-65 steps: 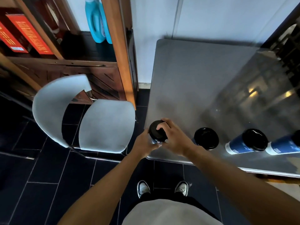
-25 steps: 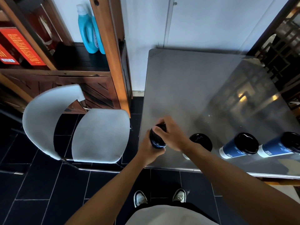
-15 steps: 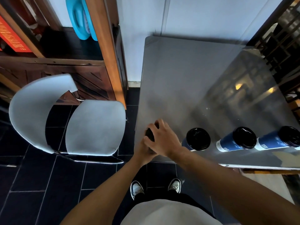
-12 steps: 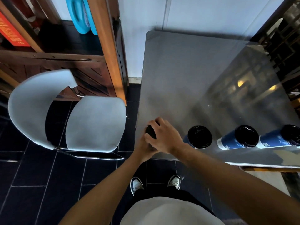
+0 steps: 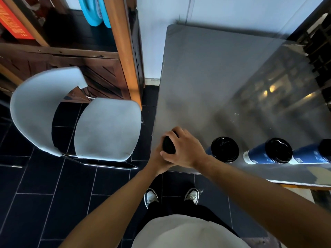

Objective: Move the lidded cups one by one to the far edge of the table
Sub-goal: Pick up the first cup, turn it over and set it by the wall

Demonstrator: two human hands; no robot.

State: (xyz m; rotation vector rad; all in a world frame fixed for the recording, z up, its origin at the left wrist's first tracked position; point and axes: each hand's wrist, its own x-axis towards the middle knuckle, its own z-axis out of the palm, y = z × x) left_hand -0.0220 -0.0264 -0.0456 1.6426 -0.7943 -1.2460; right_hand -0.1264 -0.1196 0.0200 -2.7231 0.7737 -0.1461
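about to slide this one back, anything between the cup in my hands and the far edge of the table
Nothing visible. The tabletop beyond the held cup lies bare to its far edge. The other cups stand to the right, off that path.

- Table (image 5: 206, 77): smooth grey top, glossy, mirroring the room on its right side.
- Cups (image 5: 258, 155): blue, paper-like walls; lids (image 5: 225, 149) look like black plastic with a slight sheen.
- Chair (image 5: 107, 129): matt pale shell, shiny metal legs.
- Shelf (image 5: 123, 47): varnished wood.
- Floor (image 5: 44, 185): dark tiles.
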